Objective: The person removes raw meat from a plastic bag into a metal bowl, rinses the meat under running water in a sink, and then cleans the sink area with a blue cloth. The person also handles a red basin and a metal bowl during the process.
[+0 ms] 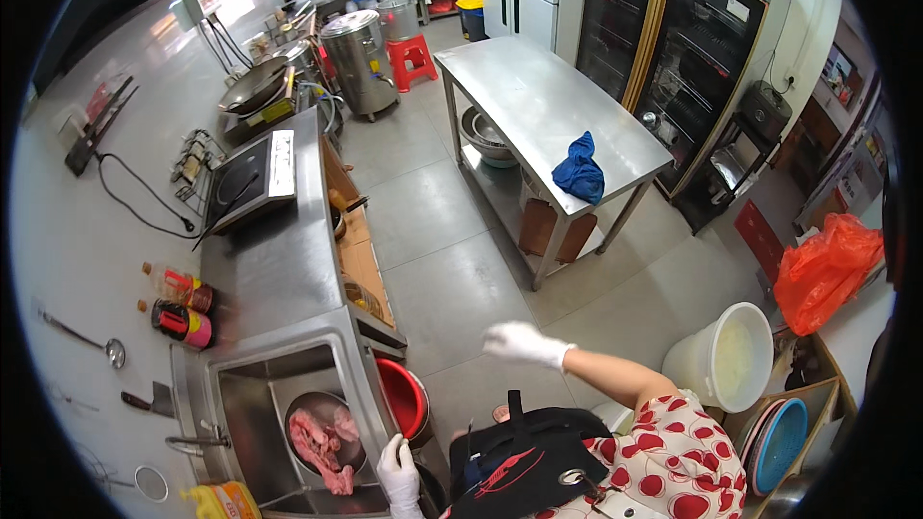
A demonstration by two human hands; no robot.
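Observation:
My left hand (399, 472), in a white glove, is at the right edge of the stainless steel sink (352, 382), its fingers close together; whether it grips the rim cannot be told. In the sink basin a round metal bowl (314, 404) holds pieces of raw meat (321, 447). My right hand (523, 344), also white-gloved, is held out over the tiled floor with its fingers bent, and no object shows in it. A red bucket (400, 398) stands beside the sink, just above my left hand in the view.
A steel table (548, 108) bearing a blue cloth bundle (580, 171) stands ahead. Left are an induction cooker (241, 176) and bottles (184, 324). A cleaver (160, 399) hangs above the faucet (198, 441). Right are a white bucket (703, 360) and an orange plastic bag (826, 270).

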